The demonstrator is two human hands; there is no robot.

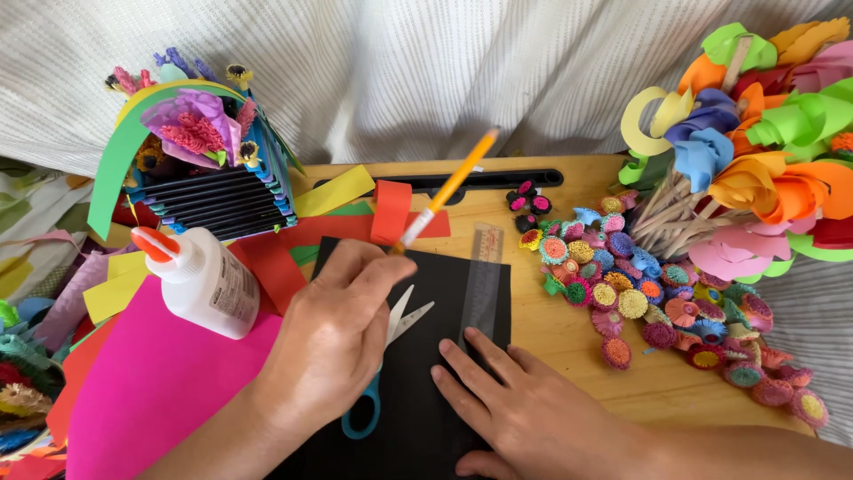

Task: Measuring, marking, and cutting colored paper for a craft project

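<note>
Black paper, pencil up, ruler pinned down.

Nearest me, my right hand [524, 409] lies flat, fingers spread, on the black paper sheet [426, 356], fingertips just touching the bottom end of the clear plastic ruler [482, 283], I'd guess to stop both sliding. My left hand [333, 338] is pinched shut on the yellow pencil with white eraser end [449, 187], tip at the sheet's top edge left of the ruler. Blue-handled scissors [378, 373] lie on the sheet, half under that hand. White glue bottle with orange cap [200, 280] stands on the pink paper [160, 382] off left. Rolled paper flowers [640, 302] cover the wooden table [640, 382] to the right, paper-strip basket [209, 191] further back.
</note>
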